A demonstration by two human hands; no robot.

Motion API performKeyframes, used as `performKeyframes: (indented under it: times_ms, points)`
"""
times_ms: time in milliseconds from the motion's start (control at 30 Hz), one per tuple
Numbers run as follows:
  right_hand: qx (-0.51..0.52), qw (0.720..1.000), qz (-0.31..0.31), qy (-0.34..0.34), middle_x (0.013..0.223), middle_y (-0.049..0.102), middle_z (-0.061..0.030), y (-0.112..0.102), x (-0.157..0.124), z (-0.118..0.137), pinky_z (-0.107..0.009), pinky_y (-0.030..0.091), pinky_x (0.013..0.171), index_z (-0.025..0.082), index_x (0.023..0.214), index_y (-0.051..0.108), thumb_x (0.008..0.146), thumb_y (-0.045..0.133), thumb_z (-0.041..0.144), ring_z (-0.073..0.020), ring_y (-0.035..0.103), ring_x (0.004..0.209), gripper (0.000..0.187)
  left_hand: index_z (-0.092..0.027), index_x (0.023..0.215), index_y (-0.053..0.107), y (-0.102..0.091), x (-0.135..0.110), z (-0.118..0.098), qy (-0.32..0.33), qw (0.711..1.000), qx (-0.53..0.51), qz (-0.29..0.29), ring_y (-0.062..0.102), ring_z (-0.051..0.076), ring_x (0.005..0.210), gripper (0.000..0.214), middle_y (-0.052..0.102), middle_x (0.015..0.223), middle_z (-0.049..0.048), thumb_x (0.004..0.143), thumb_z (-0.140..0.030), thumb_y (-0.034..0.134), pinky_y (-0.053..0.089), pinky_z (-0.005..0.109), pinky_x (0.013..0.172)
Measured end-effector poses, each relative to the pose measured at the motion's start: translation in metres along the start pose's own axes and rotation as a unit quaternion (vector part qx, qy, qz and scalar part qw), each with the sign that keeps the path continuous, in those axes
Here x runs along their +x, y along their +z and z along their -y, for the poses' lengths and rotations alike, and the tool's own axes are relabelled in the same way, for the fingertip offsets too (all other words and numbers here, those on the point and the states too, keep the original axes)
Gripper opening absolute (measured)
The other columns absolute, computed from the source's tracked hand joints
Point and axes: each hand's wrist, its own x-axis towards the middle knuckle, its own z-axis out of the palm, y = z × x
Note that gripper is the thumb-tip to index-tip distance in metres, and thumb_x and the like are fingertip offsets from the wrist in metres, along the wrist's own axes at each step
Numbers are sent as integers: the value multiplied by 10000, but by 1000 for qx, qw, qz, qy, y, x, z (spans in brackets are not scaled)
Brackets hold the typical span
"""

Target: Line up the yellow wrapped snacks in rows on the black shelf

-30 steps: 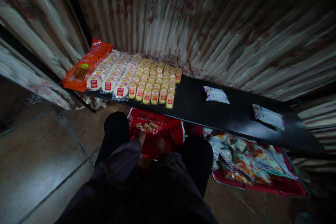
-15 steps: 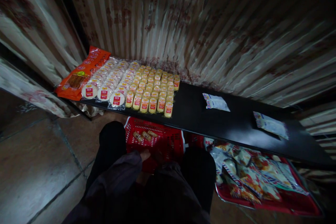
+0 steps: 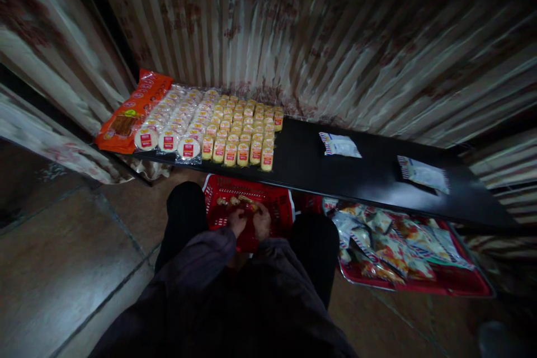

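Both my hands reach down into a red plastic basket [image 3: 274, 208] that stands on the floor between my knees. My left hand [image 3: 237, 221] and my right hand [image 3: 262, 220] lie side by side, fingers curled over small yellow wrapped snack packs [image 3: 243, 200] in the basket. Whether either hand grips a pack is too dark to tell. Above the basket runs a low black shelf [image 3: 361, 179]. On its left end lie neat rows of yellow snack packs [image 3: 245, 128], with round white packs [image 3: 178, 123] beside them.
An orange bag [image 3: 130, 114] lies at the shelf's far left. Two white sachets [image 3: 339, 145] [image 3: 422, 173] sit further right on the shelf. A second red basket [image 3: 457, 285], full of mixed snack bags, stands on the tiled floor at right. Striped curtains hang behind.
Both hands have come forward together onto the packs in the basket; half a second ago only the left hand showed, at the near rim. The view shifted slightly.
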Motion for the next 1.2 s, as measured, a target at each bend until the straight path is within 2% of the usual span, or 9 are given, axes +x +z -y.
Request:
performKeyframes:
  times_ms: [133,267,433,567,767,967,1067,1133,1200]
  points:
    - [46,999,-14,-6,1022,682,-79,-2,-5,13,-376,472,910,161,1037,639,652,536,297,-205,623,943,421,-156,933,694,-14,-5,-10,66,997,40,-26,627,178,981,238,696,981,82,754,-61,570,457,322,954]
    - [71,997,-17,-15,1087,664,-67,-4,-14,33,-380,430,973,185,993,646,632,596,310,-207,599,1019,385,-187,996,687,-23,-17,-14,154,984,74,-56,609,165,967,264,644,985,65,774,-106,570,477,324,948]
    - [156,988,16,2,1043,682,-42,-4,-31,47,-343,473,891,206,1023,636,635,648,299,-189,616,955,400,-187,1043,673,-27,-37,-13,205,975,43,-79,571,170,1052,355,554,1116,86,746,-54,530,489,318,957]
    - [200,979,26,39,1008,684,-9,-5,-35,49,-300,488,821,238,1052,640,617,663,276,-160,624,886,438,-175,996,684,-30,-50,-17,224,972,14,-71,536,205,1127,339,514,1213,105,716,-50,541,467,348,993]
    - [254,963,21,91,1003,690,-14,-9,-36,51,-295,511,740,251,1036,641,555,702,249,-167,641,846,485,-212,1142,603,-32,-61,-22,256,964,-45,-56,561,188,1087,484,578,1152,77,705,-30,504,445,349,1008]
    - [271,953,-6,138,753,685,29,-11,-36,52,-257,503,657,224,784,624,547,740,308,-133,622,682,277,-178,1141,585,-35,-55,-15,262,960,-55,-82,527,204,1173,453,572,1203,106,714,-47,511,403,356,1054]
    - [262,956,-29,132,688,657,42,-10,-39,49,-252,501,640,213,702,588,526,766,347,-126,608,646,284,-173,1122,591,-36,-51,-12,250,962,-67,-83,531,200,1174,431,592,1175,101,719,-43,508,401,359,1060]
    - [254,960,-31,116,717,664,46,-9,-43,50,-253,504,645,219,756,600,516,777,332,-127,615,656,319,-167,1128,583,-37,-48,-10,235,964,-88,-85,539,194,1167,428,596,1175,100,727,-37,506,408,358,1054]
    - [253,960,-3,118,780,687,40,-9,-47,53,-264,510,661,236,854,620,525,773,309,-139,636,692,370,-160,1152,564,-37,-44,-9,204,967,-120,-93,565,187,1130,441,578,1211,108,731,-35,519,430,351,1030]
